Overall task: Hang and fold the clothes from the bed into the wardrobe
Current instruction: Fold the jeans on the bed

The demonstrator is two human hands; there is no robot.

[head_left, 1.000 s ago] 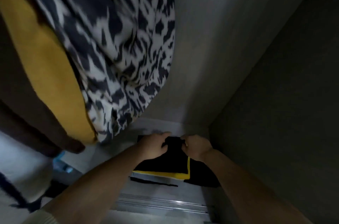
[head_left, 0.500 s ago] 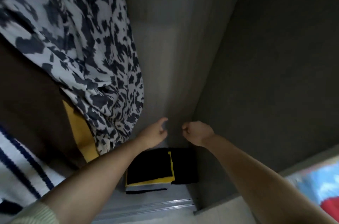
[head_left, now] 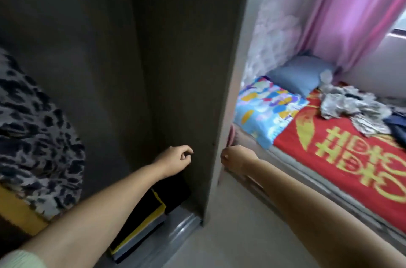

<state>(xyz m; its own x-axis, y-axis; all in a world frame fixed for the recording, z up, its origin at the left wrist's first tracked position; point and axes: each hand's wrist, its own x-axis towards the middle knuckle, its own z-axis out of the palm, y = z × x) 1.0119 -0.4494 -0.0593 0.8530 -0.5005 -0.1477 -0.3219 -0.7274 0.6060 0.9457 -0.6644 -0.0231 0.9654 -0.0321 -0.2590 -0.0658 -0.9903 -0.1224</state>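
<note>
My left hand (head_left: 176,159) hovers inside the dark wardrobe (head_left: 180,70), fingers loosely curled and holding nothing. My right hand (head_left: 234,155) is just outside the wardrobe's side panel, also loosely curled and empty. A folded stack of black and yellow clothes (head_left: 149,219) lies on the wardrobe floor below my left forearm. An animal-print garment (head_left: 37,136) hangs at the left. On the bed (head_left: 342,158) at the right lies a crumpled grey patterned garment (head_left: 351,107), with a dark blue garment (head_left: 397,127) beside it at the frame edge.
The bed has a red cover with yellow characters, a colourful pillow (head_left: 268,109) and a blue pillow (head_left: 301,74). A pink curtain (head_left: 351,8) hangs behind it. A metal sliding-door track (head_left: 184,226) edges the wardrobe floor. A yellow garment (head_left: 19,212) hangs at the lower left.
Both hands let go of the folded black and yellow stack and lifted away from it. My view swung right, from the wardrobe interior towards the bed.
</note>
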